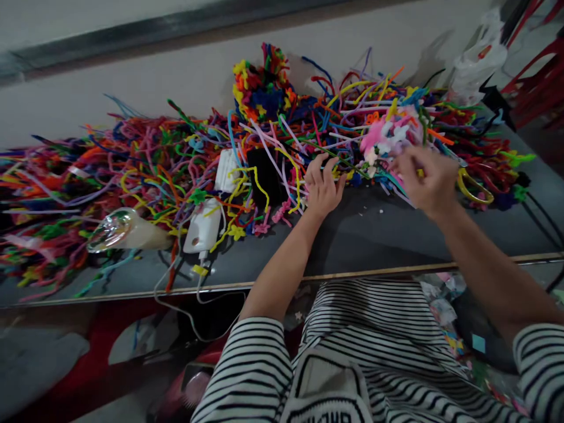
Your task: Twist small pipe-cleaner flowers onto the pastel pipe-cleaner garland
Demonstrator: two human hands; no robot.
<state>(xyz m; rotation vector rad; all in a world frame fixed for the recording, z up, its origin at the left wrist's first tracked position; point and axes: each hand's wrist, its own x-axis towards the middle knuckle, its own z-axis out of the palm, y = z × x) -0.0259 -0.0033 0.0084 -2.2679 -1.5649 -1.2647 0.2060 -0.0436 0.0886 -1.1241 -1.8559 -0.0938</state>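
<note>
My left hand (325, 187) rests at the front edge of the pipe cleaner pile (145, 158), its fingers apart and slightly bent, with nothing seen in its grasp. Just beyond its fingertips runs a thin dark green stem (341, 154). To the right, my right hand (427, 176) is closed in a pinch; what lies between its fingers is hidden. Against its far side sits a cluster of fuzzy pink, white and lilac flowers (388, 134). Yellow-handled scissors (474, 189) lie right of that hand.
A black phone (263, 179), a white power bank (203, 226) with a cable and a roll of clear film (141, 230) lie to the left. A rainbow bundle (264, 88) stands at the back. A white plastic bag (478, 64) sits at the far right.
</note>
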